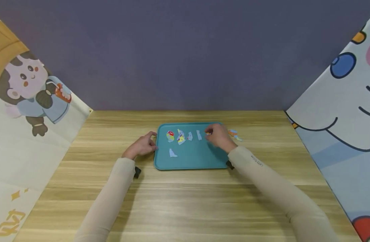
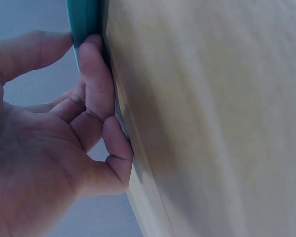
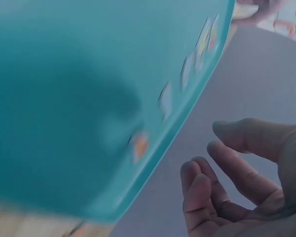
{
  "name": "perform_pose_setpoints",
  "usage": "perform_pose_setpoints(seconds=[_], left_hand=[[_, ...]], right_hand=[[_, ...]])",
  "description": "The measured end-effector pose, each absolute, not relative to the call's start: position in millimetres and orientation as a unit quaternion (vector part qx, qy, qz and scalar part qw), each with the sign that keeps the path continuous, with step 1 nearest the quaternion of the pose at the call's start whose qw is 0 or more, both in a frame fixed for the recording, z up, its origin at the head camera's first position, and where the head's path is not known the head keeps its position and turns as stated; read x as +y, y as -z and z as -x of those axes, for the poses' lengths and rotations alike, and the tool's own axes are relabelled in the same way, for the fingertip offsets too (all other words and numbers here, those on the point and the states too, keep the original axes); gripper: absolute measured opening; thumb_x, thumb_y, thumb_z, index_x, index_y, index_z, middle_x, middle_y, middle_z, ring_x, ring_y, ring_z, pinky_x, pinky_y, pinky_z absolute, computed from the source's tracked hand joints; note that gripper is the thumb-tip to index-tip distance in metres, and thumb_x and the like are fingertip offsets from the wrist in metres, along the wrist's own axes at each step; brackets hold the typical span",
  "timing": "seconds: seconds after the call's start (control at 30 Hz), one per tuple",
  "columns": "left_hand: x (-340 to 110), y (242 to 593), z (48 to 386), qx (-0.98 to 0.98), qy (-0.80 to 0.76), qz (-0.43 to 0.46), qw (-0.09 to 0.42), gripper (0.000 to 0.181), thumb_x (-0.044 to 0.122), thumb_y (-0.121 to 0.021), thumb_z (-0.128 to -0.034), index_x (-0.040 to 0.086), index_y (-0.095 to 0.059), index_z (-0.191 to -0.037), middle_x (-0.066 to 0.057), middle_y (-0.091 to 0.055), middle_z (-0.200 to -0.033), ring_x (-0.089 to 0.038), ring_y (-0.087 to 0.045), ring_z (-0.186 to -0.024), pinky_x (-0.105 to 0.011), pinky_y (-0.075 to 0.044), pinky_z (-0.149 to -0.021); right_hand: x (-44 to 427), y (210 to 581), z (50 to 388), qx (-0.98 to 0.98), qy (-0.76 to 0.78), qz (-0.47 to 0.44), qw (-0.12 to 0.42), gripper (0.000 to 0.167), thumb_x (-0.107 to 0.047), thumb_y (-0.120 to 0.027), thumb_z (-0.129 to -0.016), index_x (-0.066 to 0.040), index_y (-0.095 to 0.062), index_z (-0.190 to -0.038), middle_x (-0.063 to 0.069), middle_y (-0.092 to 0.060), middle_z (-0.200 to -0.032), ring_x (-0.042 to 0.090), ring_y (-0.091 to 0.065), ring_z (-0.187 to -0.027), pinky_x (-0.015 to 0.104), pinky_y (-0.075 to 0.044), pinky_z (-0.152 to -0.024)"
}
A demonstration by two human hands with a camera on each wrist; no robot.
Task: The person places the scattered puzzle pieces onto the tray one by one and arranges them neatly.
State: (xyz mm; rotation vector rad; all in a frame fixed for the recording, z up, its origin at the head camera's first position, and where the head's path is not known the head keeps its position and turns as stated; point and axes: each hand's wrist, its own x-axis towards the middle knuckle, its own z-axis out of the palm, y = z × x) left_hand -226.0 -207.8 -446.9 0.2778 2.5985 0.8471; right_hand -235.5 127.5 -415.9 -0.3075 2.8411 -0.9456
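Note:
A teal rectangular tray (image 1: 185,163) lies on the table. My left hand (image 1: 142,144) holds its left edge; in the left wrist view, the thumb and a finger (image 2: 96,74) touch opposite sides of the rim. My right hand (image 1: 218,136) hovers over the tray's far right part. Its fingers are loosely bent, and nothing shows between thumb and index. Close to these fingertips, a small orange-marked piece (image 3: 139,146) lies on the tray. Irregular flat pieces form a row to its left: a pale one (image 1: 199,135), a small one (image 1: 189,136), a yellow-and-purple cluster (image 1: 180,137) and a red-and-yellow one (image 1: 170,136).
A pale piece (image 1: 172,153) lies apart, below the row. Beyond the tray's right edge, several orange, blue and green pieces (image 1: 234,134) rest on the wooden table (image 1: 178,201). A dark wall (image 1: 185,57) stands behind, with cartoon-printed panels on both sides.

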Motion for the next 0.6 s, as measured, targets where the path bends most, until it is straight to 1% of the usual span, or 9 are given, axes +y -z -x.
perform_pose_setpoints(seconds=[0.17, 0.33, 0.5, 0.6], left_hand=[[-207, 447, 226, 0.928, -0.303, -0.099, 0.194, 0.063, 0.014, -0.064, -0.0889, 0.003, -0.03, -0.141, -0.013, -0.065, -0.097, -0.024, -0.06, -0.087, -0.041, -0.047, -0.081], [-208, 447, 225, 0.927, -0.305, -0.102, 0.194, 0.064, 0.014, -0.064, -0.0887, 0.003, -0.03, -0.141, -0.013, -0.065, -0.098, -0.025, -0.06, -0.088, -0.042, -0.046, -0.082], [-208, 447, 225, 0.926, -0.308, -0.097, 0.196, 0.064, 0.014, -0.064, -0.0885, 0.003, -0.03, -0.141, -0.013, -0.065, -0.097, -0.024, -0.06, -0.087, -0.042, -0.046, -0.082], [-208, 447, 226, 0.925, -0.31, -0.097, 0.198, 0.064, 0.013, -0.064, -0.0885, 0.003, -0.029, -0.142, -0.013, -0.065, -0.096, -0.024, -0.06, -0.086, -0.042, -0.046, -0.081]], right_hand=[[167, 413, 241, 0.943, 0.316, 0.085, 0.053, 0.029, -0.009, -0.065, -0.087, 0.001, -0.065, -0.114, 0.018, -0.062, -0.11, 0.03, -0.055, -0.1, 0.043, -0.046, -0.084], [205, 419, 247, 0.943, 0.322, 0.069, 0.048, 0.031, -0.008, -0.063, -0.089, 0.003, -0.062, -0.118, 0.022, -0.058, -0.114, 0.034, -0.051, -0.104, 0.047, -0.043, -0.086], [232, 433, 253, 0.944, 0.321, 0.06, 0.044, 0.032, -0.009, -0.065, -0.088, 0.004, -0.062, -0.117, 0.024, -0.056, -0.12, 0.038, -0.048, -0.108, 0.051, -0.041, -0.088], [240, 441, 255, 0.945, 0.316, 0.067, 0.045, 0.03, -0.008, -0.066, -0.087, 0.004, -0.064, -0.114, 0.024, -0.056, -0.118, 0.038, -0.049, -0.106, 0.05, -0.042, -0.086]])
